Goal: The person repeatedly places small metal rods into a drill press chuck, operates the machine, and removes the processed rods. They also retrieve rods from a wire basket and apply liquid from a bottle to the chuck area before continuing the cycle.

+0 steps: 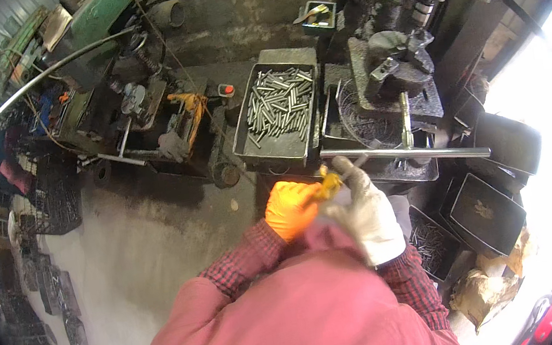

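Observation:
In front of my chest, my left hand [291, 210], in an orange glove, pinches a small yellow thing [328, 185] whose kind is blurred. Close against its right side is my right hand [371, 219], in a whitish work glove with dirty fingertips. Its fingers are bent together around something I cannot make out. A smooth metal bar [414, 152] runs sideways just beyond both hands. Past it, a metal tray [242, 150] holds many short steel pins [279, 107].
A drill-press-like machine with a chuck fixture [393, 61] stands at the far right. Dark bins [486, 213] lie to my right, one with metal pieces [429, 244]. Another greasy machine [136, 104] is at the far left. A small black box [320, 18] sits behind the tray.

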